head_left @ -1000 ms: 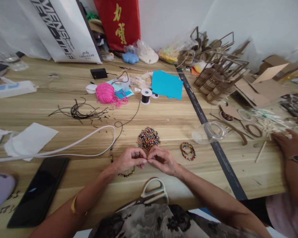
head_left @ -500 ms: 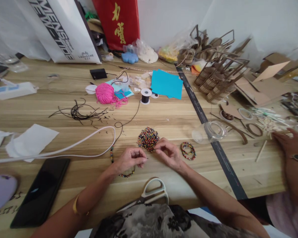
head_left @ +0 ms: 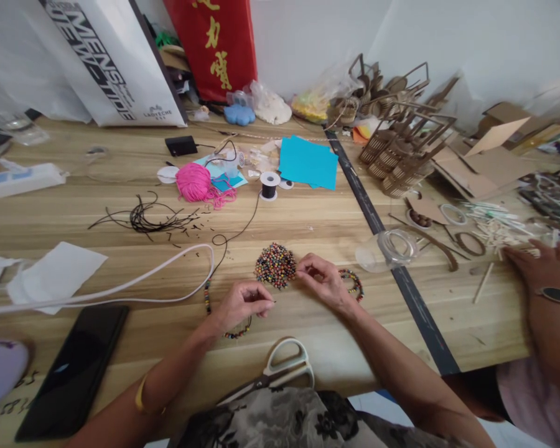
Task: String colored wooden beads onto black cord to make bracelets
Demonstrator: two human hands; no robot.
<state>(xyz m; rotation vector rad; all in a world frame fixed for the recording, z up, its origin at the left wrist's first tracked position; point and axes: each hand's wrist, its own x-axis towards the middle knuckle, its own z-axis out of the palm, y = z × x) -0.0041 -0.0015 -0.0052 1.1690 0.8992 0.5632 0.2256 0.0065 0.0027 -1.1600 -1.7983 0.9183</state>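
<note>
My left hand [head_left: 242, 303] pinches the end of a black cord, whose dark tip pokes out past thumb and forefinger. Colourful beads [head_left: 236, 335] are strung along this cord below and to the left of the hand. From there the cord [head_left: 224, 254] runs back to a black-and-white spool [head_left: 269, 186]. My right hand [head_left: 323, 279] is just right of a heap of loose multicoloured beads [head_left: 275, 266], fingertips pressed together; whatever they hold is too small to make out. Finished-looking bead rings [head_left: 358, 289] lie partly hidden behind it.
Scissors [head_left: 287, 366] with pale handles lie at the front edge. To the left are a black phone [head_left: 72, 373] and a white cable [head_left: 158, 274]. Pink yarn [head_left: 193, 182] and blue sheets [head_left: 308, 163] lie farther back. Another person's hand [head_left: 544, 267] rests at the right.
My right hand has shifted slightly up and away from the bead heap's lower edge, now covering part of the bead rings. The left hand keeps its pinch. The whole view has shifted a little.
</note>
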